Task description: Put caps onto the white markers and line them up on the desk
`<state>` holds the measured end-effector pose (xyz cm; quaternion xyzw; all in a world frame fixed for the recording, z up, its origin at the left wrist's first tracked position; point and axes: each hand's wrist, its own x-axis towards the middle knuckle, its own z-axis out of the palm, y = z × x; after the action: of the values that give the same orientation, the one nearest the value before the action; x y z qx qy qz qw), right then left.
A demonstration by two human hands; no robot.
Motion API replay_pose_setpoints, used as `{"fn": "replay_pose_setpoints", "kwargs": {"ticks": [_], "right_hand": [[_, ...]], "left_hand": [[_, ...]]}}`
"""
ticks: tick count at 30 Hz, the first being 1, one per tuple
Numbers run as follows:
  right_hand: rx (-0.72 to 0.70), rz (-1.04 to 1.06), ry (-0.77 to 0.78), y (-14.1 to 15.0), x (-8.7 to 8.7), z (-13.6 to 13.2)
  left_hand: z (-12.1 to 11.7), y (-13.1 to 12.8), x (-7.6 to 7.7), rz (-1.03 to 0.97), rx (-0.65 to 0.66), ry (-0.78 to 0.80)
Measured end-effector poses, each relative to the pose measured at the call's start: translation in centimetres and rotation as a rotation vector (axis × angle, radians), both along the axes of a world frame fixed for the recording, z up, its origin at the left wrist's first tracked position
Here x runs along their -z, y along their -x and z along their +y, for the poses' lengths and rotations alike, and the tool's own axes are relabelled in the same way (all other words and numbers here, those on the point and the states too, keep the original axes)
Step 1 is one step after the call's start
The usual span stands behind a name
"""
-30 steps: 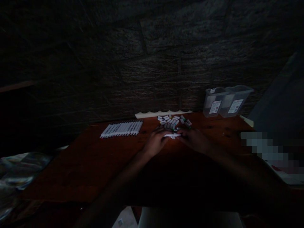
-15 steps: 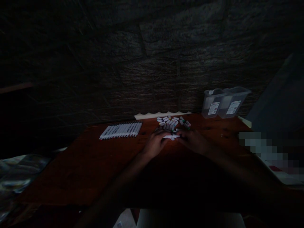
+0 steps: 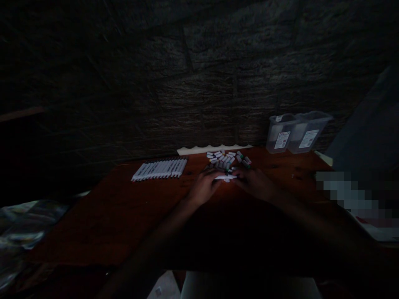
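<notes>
The scene is very dark. My left hand [image 3: 205,185] and my right hand [image 3: 256,182] rest on a reddish wooden table [image 3: 131,216], fingers closed on the two ends of a white marker [image 3: 226,177] held level between them. Just beyond the marker lies a loose pile of small white caps or short marker pieces [image 3: 227,159], some with coloured ends. Further left, a neat row of white markers [image 3: 159,169] lies side by side on the table.
Two clear plastic containers with labels [image 3: 296,132] stand at the back right against a dark stone wall. A pale scalloped strip [image 3: 215,148] lies along the table's back edge. A blurred patch and papers [image 3: 358,199] sit at right. Crumpled plastic [image 3: 21,224] lies at far left.
</notes>
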<state>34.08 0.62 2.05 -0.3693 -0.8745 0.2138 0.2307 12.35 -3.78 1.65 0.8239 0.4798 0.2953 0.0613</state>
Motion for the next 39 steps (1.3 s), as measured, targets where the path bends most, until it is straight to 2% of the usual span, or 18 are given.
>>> {"fn": "replay_pose_setpoints", "kwargs": {"ticks": [39], "right_hand": [[-0.023,-0.005,0.035,-0.07,-0.07,0.06]], "left_hand": [[0.06,0.03,0.03,-0.011,-0.016,0.002]]}}
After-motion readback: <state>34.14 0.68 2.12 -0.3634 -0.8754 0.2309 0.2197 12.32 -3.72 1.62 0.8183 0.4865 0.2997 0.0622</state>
